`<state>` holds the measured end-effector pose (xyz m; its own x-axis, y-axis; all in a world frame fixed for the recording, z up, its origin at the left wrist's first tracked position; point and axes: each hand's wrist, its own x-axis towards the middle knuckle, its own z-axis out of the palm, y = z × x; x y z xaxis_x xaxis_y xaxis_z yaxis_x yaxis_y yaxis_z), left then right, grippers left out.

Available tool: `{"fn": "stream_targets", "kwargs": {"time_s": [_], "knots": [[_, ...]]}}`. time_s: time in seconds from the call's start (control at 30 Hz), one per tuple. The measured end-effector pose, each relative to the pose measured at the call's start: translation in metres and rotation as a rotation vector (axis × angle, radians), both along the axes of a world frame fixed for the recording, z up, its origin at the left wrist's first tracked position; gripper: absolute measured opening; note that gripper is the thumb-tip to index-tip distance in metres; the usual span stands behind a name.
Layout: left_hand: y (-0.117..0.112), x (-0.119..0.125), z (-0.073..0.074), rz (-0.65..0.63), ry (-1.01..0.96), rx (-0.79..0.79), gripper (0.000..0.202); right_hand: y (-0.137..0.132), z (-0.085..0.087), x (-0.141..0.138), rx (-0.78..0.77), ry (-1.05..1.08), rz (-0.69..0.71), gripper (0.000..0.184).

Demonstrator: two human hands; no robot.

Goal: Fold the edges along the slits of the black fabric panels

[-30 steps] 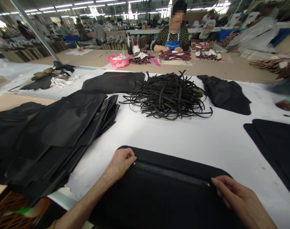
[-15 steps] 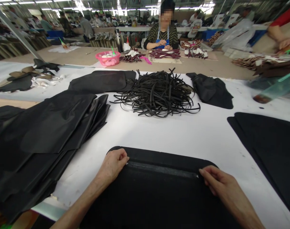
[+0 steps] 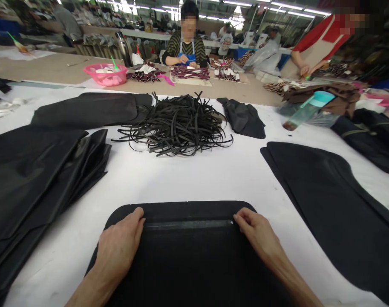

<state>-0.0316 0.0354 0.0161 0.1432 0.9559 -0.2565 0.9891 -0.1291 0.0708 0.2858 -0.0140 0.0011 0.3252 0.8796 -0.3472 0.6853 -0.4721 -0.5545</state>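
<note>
A large black sheet panel [image 3: 188, 264] with rounded far corners lies in front of me, its near end out of view. Across it, near the far edge, runs a narrow, shiny dark strip [image 3: 188, 224] with a small white mark at its right end. My left hand [image 3: 119, 243] rests over the panel's left side, thumb and forefinger closed at the strip's left end. At the other end, my right hand [image 3: 253, 228] pinches with thumb and forefinger. What lies directly under the fingertips is hidden.
Beyond the panel sits a tangled heap of black strips [image 3: 181, 123]. Black sheets are stacked at left [image 3: 28, 170] and right [image 3: 318, 200]. A bottle with a turquoise lid [image 3: 309, 108] leans at far right. Across the table, a co-worker [image 3: 188, 47] sits near a pink basket [image 3: 106, 76].
My view has swung to the right, so the table things appear further left. The panel's far edge looks more level. My left hand now lies flatter over the panel's side.
</note>
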Motion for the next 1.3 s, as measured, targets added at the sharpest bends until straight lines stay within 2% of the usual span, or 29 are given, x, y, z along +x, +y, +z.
{"fn": "stream_targets", "kwargs": {"time_s": [0.17,0.23,0.3,0.4,0.53,0.77,0.93,1.03,1.17,1.23,1.3], "knots": [[-0.008,-0.006,-0.023,-0.432,-0.08,0.362,0.035,-0.001,0.004,-0.004,0.018,-0.034,-0.017,0.026],[-0.011,-0.013,-0.034,-0.527,-0.089,0.475,0.036,0.0,0.008,-0.007,0.006,-0.061,-0.023,0.024],[-0.016,-0.018,-0.042,-0.564,-0.064,0.531,0.039,0.001,0.011,-0.009,-0.008,-0.086,-0.032,0.024],[-0.025,-0.018,-0.047,-0.557,0.021,0.521,0.052,0.002,0.013,-0.009,-0.017,-0.102,-0.048,0.023],[-0.034,-0.007,-0.041,-0.553,0.134,0.463,0.062,0.001,0.011,-0.01,-0.005,-0.123,-0.029,0.024],[-0.039,0.01,-0.016,-0.511,0.275,0.386,0.064,0.001,0.004,-0.013,-0.032,-0.286,-0.001,0.021],[-0.041,0.015,-0.017,-0.471,0.281,0.41,0.062,-0.003,0.002,-0.013,-0.046,-0.535,0.043,0.017],[-0.04,0.017,-0.019,-0.467,0.269,0.406,0.06,-0.007,0.001,-0.026,0.112,-0.664,0.176,0.013],[-0.04,0.018,-0.018,-0.462,0.246,0.399,0.058,-0.012,-0.004,-0.06,0.435,-0.585,0.497,0.029],[-0.04,0.018,-0.017,-0.454,0.23,0.393,0.056,-0.013,-0.009,-0.073,0.516,-0.547,0.599,0.036],[-0.04,0.016,-0.017,-0.442,0.2,0.383,0.056,-0.014,-0.013,-0.081,0.541,-0.556,0.641,0.039]]}}
